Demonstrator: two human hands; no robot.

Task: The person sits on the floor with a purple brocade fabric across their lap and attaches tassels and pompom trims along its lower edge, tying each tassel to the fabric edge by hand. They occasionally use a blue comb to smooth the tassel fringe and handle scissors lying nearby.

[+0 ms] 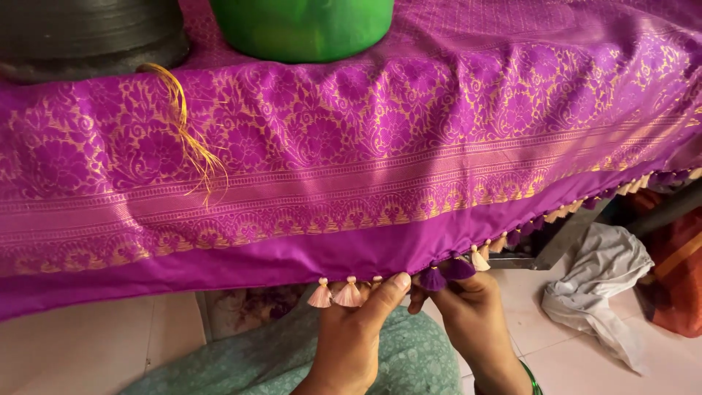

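Observation:
A purple silk cloth with gold floral weave drapes over a raised surface and hangs toward me. Small peach tassels and purple tassels line its lower hem. My left hand comes up from below, its thumb pressed against the hem just right of the peach tassels. My right hand pinches the hem at the purple tassels, fingers closed on the edge. Both hands sit close together under the cloth.
A bunch of loose gold thread lies on the cloth at upper left. A dark round vessel and a green tub stand on top. A crumpled grey-white cloth lies on the tiled floor at right.

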